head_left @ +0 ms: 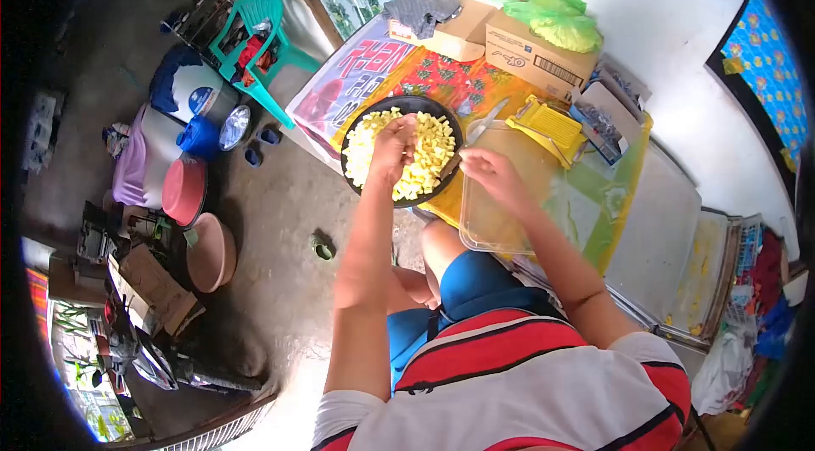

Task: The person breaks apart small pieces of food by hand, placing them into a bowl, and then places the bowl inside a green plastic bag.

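Note:
A round black pan (346,164) full of small pale-yellow diced pieces (429,145) stands at the table's near left edge. Over the middle of the dice is my left hand (395,148), its fingers curled together and what they hold hidden. At the pan's right rim, my right hand (488,171) has its fingers pinched beside a short brown piece (450,167), whose kind I cannot tell. A clear plastic tray or lid (501,226) lies under my right forearm. Just beyond that hand, a knife (487,120) rests on the table.
A yellow slicer (548,130) and a small open box (607,124) sit to the right. Cardboard boxes (535,56) stand at the back, with a green plastic bag (552,16) on top. A green chair (263,44) and several basins (212,252) are on the left.

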